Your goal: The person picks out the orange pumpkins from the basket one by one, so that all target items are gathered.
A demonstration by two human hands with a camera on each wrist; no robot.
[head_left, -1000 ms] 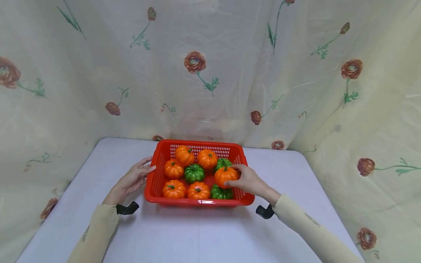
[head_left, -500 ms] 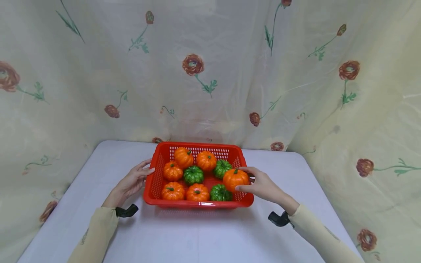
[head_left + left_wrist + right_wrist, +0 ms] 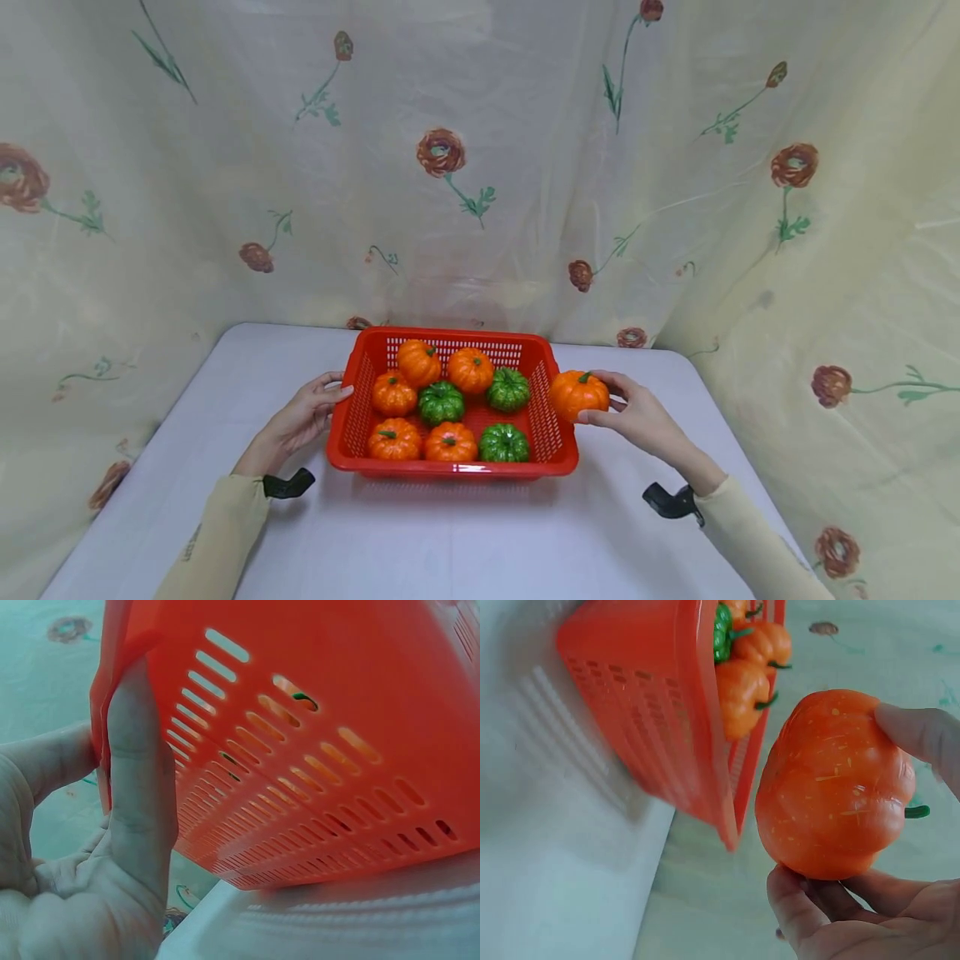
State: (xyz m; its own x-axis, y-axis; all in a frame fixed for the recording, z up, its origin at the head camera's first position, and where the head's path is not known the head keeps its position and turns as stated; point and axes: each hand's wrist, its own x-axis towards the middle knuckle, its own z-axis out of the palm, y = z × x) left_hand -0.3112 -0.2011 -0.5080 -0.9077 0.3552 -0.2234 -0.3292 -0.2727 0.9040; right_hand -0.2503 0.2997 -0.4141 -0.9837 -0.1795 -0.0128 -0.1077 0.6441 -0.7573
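Pinched between the thumb and fingers of my right hand [image 3: 648, 421] is an orange toy pumpkin [image 3: 576, 395] with a green stem. It is held up at the right rim of a red plastic basket [image 3: 472, 469]; in the right wrist view the pumpkin [image 3: 832, 780] is apart from the basket wall. My left hand [image 3: 292, 421] grips the basket's left rim, and the left wrist view has thumb and fingers on either side of that rim [image 3: 112, 697]. Inside the basket lie several orange pumpkins [image 3: 393, 439] and three green pumpkins [image 3: 441, 403].
The basket stands on a white-covered table [image 3: 450, 542], near its back edge. A pale floral curtain [image 3: 510, 167] hangs behind and along both sides. A black wrist camera [image 3: 671, 500] sits at the right wrist, another camera [image 3: 288, 483] at the left.
The right hand has carried the orange pumpkin from above the green ones inside the basket rightward to its right rim, uncovering two green pumpkins. The left hand stays at the rim.
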